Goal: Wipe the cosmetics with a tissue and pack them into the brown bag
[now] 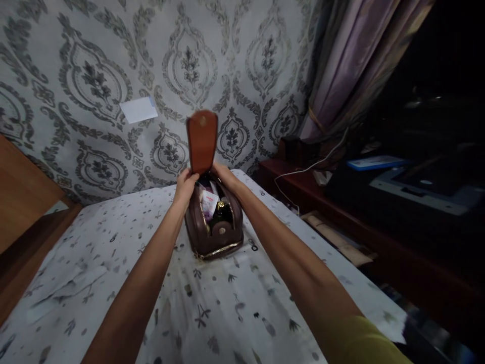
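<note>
A dark brown bag [193, 237] stands unzipped on the patterned white cloth, its orange-brown flap [203, 144] raised at the far end. Inside show a white and pink packet [209, 203] and a dark item with a gold top [221, 206]. My left hand [185, 186] grips the bag's far left edge near the base of the flap, thumb toward the opening. My right hand [224, 177] is at the far right edge, its fingers mostly hidden behind the flap and bag.
The cloth-covered surface [125, 253] meets a patterned wall [242, 76] bearing a white card [139, 109]. At right are a dark red ledge [295, 179], a white cable [303, 171], a blue-edged object [375, 162] and a curtain [348, 60]. Wooden furniture [22, 192] stands left.
</note>
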Demonstrator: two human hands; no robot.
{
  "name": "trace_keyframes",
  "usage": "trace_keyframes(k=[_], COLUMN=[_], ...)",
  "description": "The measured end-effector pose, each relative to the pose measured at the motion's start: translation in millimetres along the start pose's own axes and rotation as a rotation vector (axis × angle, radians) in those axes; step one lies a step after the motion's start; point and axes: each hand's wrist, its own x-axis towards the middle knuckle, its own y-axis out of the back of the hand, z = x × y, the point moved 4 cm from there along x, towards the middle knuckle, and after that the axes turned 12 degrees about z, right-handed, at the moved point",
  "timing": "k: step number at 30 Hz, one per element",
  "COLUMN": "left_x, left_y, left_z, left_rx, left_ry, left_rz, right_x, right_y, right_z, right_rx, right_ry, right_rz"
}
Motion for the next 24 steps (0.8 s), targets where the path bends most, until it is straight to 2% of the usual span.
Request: trace_keyframes(k=[3, 5, 11, 15, 19, 24], left_x=[-14, -21, -29, -38, -72, -133], left_y=[2.9, 3.3, -1.5, 4.7, 19.5, 27.9], left_z=[6, 8, 13, 18, 30, 43], left_rx=[0.044, 0.071, 0.123, 0.158, 0.161, 0.294], left_ry=[0.0, -0.012, -0.076, -0.095, -0.112, -0.268], left_rz=[-0.022, -0.006, 0.041, 0.042, 0.008, -0.017], right_x=[-17, -24, -31, -33, -53, -112], right_y=[8, 9, 3, 6, 21, 40], right_z=[-1, -2, -7, -11, -16, -24], right_rx=[-0.024, -0.032, -0.058, -0.076, -0.091, -0.092], right_ry=[-0.022, -0.023, -0.019, -0.019, -0.016, 0.044], right_rz=[-0.119, -0.147, -0.12, -0.06, -0.01, 0.078])
